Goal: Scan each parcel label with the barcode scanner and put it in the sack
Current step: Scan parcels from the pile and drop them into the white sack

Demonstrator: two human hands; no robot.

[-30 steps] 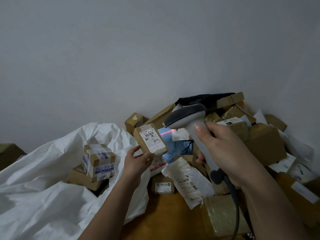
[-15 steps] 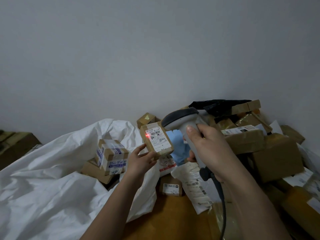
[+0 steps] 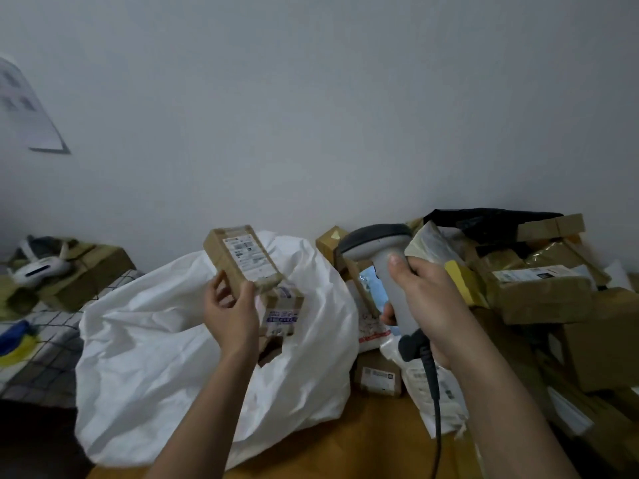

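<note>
Against the wall at right, a heap of parcels waits unscanned, so by my reckoning most of the job remains. Left of it the white sack gapes, with at least one taped box already inside; how many lie deeper I cannot tell. Above the sack's mouth the left hand pinches a small labelled box by its lower end, probably about to drop it in. The right hand grips the scanner by its handle; its window faces away and its cable runs out of view.
</note>
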